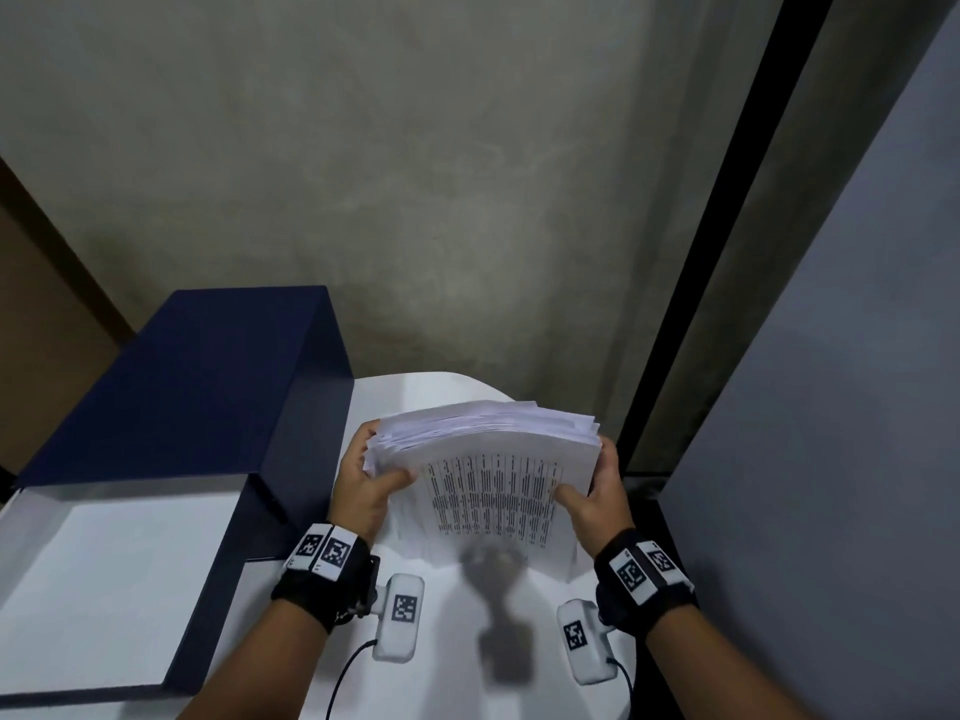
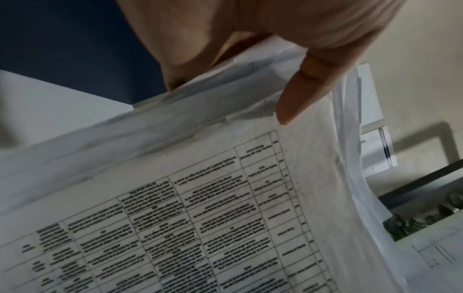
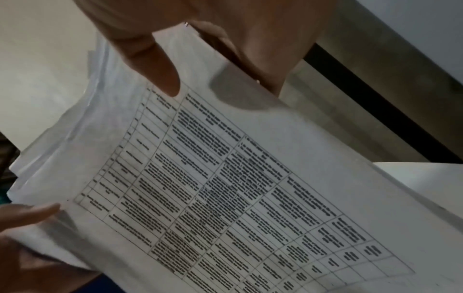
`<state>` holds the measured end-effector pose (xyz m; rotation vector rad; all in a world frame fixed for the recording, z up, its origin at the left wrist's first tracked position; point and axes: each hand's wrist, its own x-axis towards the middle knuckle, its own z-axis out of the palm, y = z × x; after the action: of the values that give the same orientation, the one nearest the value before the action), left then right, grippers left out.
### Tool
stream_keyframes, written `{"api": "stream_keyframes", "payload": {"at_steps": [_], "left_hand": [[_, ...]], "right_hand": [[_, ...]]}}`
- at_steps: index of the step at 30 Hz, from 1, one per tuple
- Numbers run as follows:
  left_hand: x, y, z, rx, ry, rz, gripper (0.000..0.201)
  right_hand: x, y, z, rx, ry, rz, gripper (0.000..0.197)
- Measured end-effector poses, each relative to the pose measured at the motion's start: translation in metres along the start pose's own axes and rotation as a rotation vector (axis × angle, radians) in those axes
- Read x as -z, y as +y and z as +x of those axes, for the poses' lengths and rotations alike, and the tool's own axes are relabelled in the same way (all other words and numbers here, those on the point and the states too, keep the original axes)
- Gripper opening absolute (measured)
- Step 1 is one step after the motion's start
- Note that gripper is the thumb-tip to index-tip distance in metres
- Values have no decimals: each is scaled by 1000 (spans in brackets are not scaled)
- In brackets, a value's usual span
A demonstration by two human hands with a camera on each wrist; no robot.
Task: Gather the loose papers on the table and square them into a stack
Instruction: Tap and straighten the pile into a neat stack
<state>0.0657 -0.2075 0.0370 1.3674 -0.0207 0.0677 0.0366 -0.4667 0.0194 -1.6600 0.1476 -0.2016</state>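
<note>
Together, left hand [image 1: 363,493] and right hand [image 1: 598,495] hold one stack [image 1: 488,444].

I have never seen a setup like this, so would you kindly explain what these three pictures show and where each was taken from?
There is no machine here: a person works with bare hands. The large picture comes from a camera worn on the head, looking down. The other two come from small white cameras strapped to the wrists by black bands, each looking along its hand.

The left hand and right hand grip the two sides of a thick stack of white printed papers, with thumbs on the front sheet, which carries a table of text. The top edges are not yet flush.

The stack stands over a white table; whether its lower edge touches is too blurred to tell. To its left sits an open dark blue box with a pale inside.
</note>
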Motion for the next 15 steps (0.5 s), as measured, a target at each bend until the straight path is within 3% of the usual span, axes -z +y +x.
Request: {"api": "stream_keyframes", "payload": {"at_steps": [10, 15], "left_hand": [[8, -2, 9, 109, -48, 83, 73], [8, -6, 6, 89, -45, 174, 73]], "right_hand": [[-1, -1, -3, -42, -107, -21, 66], [-4, -1, -4, -67, -64, 55, 63]]}}
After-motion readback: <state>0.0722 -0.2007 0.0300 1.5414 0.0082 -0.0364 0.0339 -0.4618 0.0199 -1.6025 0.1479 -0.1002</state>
